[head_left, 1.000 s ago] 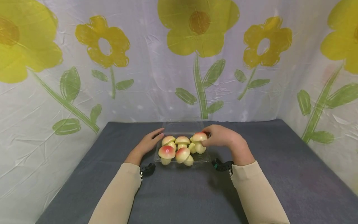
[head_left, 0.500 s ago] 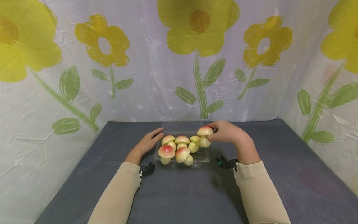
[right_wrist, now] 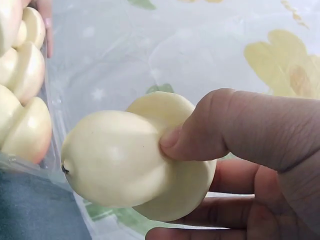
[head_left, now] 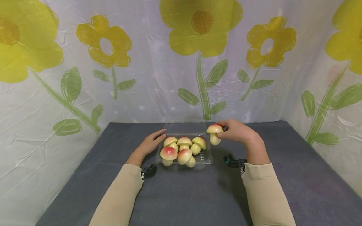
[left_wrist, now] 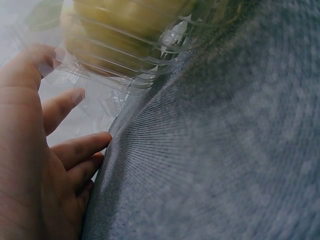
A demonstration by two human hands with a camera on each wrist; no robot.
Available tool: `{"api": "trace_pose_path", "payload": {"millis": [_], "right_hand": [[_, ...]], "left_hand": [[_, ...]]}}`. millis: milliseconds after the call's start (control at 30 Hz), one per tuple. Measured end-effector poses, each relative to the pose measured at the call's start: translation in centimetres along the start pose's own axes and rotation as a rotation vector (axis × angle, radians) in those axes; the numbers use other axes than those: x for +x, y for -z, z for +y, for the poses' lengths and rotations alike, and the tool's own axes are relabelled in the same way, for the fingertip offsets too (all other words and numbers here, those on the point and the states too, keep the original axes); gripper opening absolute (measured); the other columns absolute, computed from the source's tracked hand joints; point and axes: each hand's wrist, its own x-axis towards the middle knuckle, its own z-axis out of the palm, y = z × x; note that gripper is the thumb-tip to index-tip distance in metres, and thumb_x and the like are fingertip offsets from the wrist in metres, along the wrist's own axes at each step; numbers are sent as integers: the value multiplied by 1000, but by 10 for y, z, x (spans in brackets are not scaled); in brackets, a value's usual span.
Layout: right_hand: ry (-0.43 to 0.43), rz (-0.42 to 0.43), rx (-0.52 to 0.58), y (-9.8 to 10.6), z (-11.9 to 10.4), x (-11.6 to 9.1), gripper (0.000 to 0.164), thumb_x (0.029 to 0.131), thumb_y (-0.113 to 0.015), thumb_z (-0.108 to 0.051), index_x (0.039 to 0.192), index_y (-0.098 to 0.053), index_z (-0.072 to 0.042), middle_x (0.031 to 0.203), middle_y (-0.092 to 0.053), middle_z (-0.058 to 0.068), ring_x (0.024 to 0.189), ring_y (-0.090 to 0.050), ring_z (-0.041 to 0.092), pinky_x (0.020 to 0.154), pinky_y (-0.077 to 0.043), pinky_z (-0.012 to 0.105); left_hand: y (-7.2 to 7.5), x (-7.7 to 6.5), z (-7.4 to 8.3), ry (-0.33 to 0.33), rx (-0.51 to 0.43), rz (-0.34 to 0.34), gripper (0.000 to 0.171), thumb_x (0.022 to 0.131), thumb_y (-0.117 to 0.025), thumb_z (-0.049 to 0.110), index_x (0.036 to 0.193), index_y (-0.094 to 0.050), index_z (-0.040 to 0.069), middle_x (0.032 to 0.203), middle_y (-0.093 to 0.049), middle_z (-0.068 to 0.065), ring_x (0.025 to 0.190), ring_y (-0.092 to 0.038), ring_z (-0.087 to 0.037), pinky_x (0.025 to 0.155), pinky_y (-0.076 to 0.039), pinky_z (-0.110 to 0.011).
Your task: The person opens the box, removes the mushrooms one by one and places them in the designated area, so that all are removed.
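My right hand (head_left: 237, 131) pinches a toy mushroom (head_left: 215, 131) with a pale stem and a red-tinged cap, held to the right of a clear plastic box (head_left: 207, 159). In the right wrist view the thumb presses where the stem (right_wrist: 115, 155) meets the cap, with fingers behind. Several similar mushrooms lie in the box, among them a red-topped one (head_left: 168, 153) at front left and another (head_left: 199, 145) at back right. At the box's left side rests my left hand (head_left: 147, 146), its fingers extended; in the left wrist view its fingertips are by the box's ribbed wall (left_wrist: 125, 75).
The box's transparent lid (head_left: 185, 127) stands raised at the back. A dark grey cloth (head_left: 181, 194) covers the table. Behind and at both sides hangs a white curtain (head_left: 147, 94) printed with yellow flowers.
The right hand has lifted the mushroom out of the box's right end and carried it rightward past the rim. The left hand has stayed in place.
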Motion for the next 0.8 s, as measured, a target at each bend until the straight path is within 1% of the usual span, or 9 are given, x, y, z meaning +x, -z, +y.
{"api": "trace_pose_path", "payload": {"millis": [133,233,433,533,600,700,800], "right_hand": [[-41,3,2,0,6,1,54,95,-64,-15,146,-55,1,125,-65,16,102,-59,29,88,-51,46],[-58,9,4,0,12,1,60,96,-64,-15,151,-48,2,132,-62,21,110,-60,33,93,-51,51],[-75,30,-6,0,22,4,60,96,-63,-15,152,-47,1,130,-63,22,113,-59,36,95,-50,55],[-81,45,-18,-1,28,7,58,96,-62,-15,151,-49,0,126,-64,20,110,-60,34,94,-50,54],[-78,57,-16,-2,33,10,56,96,-62,-14,149,-52,0,121,-66,18,105,-60,32,92,-50,52],[-73,72,4,-5,40,14,53,95,-61,-12,146,-54,0,115,-66,16,101,-60,31,91,-50,51],[-87,77,20,-8,47,18,55,96,-60,-12,148,-51,3,119,-65,19,104,-60,32,92,-49,52]], "left_hand": [[0,-2,0,13,-8,-4,60,107,-50,53,160,-41,26,160,-42,-10,148,-34,-37,117,-29,-64],[0,-3,0,16,-22,-11,60,107,-50,53,160,-41,26,160,-42,-10,149,-33,-37,118,-28,-64],[0,-3,1,15,-20,-14,61,107,-49,54,160,-40,25,161,-40,-10,148,-34,-37,117,-29,-64],[0,-3,2,10,-12,-15,60,108,-49,52,161,-40,25,161,-40,-11,148,-34,-38,117,-29,-64],[1,-3,2,8,-11,-16,59,108,-49,50,161,-40,25,161,-40,-11,148,-34,-37,117,-30,-64],[1,-4,4,2,-16,-18,59,109,-49,48,161,-40,23,161,-41,-11,148,-35,-37,117,-29,-63],[1,-3,4,-2,-13,-16,59,109,-48,48,161,-39,21,161,-40,-11,148,-35,-37,117,-30,-63]]}}
